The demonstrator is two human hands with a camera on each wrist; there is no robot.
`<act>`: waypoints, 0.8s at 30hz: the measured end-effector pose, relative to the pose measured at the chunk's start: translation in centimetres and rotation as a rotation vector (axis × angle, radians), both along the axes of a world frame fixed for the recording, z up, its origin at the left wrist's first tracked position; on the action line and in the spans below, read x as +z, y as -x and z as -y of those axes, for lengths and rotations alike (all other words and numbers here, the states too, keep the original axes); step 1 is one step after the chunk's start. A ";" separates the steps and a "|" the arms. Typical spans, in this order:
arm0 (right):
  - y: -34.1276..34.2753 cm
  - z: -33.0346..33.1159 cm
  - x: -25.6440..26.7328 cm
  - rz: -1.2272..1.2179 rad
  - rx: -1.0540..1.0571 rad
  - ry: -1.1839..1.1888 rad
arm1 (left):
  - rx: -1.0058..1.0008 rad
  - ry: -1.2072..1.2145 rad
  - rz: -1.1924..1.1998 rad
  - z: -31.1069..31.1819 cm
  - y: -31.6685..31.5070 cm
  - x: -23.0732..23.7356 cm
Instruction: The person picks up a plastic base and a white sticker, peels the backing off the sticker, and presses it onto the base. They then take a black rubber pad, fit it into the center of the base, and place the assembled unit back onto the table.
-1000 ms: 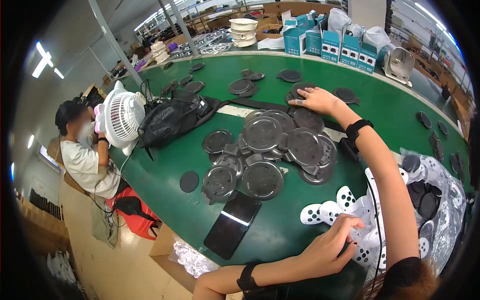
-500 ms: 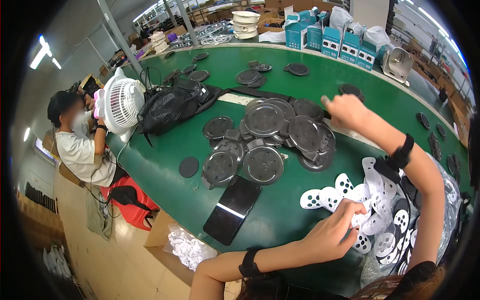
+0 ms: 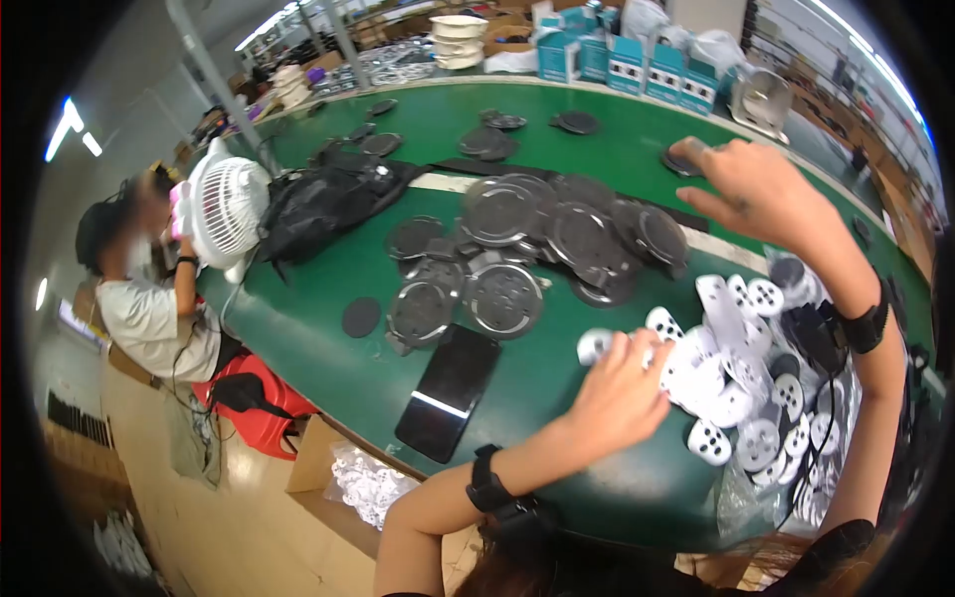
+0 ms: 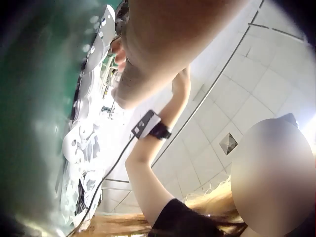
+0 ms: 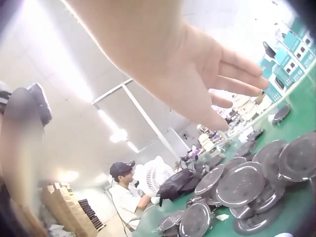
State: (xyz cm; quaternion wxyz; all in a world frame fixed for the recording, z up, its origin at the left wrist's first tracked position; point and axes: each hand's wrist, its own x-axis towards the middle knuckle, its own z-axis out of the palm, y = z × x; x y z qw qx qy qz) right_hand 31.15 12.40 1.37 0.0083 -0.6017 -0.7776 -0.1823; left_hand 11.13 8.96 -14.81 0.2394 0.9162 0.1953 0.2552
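In the head view my right hand reaches over the far part of the green table, fingers stretched toward a round black disc with its fingertips overlapping it. The right wrist view shows this hand with straight fingers and an empty palm. My left hand is over the near edge of a heap of white oval pieces with dark holes. Its thumb and fingers stand apart in the left wrist view, loosely bent beside the white pieces. Between the hands and the phone lies a pile of black discs.
A black phone and a single flat black circle lie left of the heap. Behind them are a black bag and a white fan. A clear plastic bag spreads at right. Several teal boxes line the back. Another person sits at left.
The black disc under my right hand has gone from its spot, and a disc now lies on the pile's right side. My right hand has reached out to another disc; my left hand shifted leftward and away.
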 end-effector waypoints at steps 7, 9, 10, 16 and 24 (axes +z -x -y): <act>-3.6 12.2 1.8 0.097 -0.185 0.120 | -0.070 -0.122 -0.107 -1.3 0.3 -1.0; -4.0 15.6 1.3 0.132 -0.308 0.321 | -0.098 -0.140 -0.084 -1.1 0.2 -0.9; -4.1 17.1 1.0 0.119 -0.380 0.470 | -0.105 -0.137 -0.087 -1.2 0.1 -0.9; -3.8 23.9 -4.7 -0.215 -0.503 0.636 | -0.133 -0.114 -0.016 -1.9 -0.2 -1.1; -4.5 23.7 -9.9 -0.467 -0.535 0.493 | 0.640 -0.262 -0.445 -7.6 3.3 1.4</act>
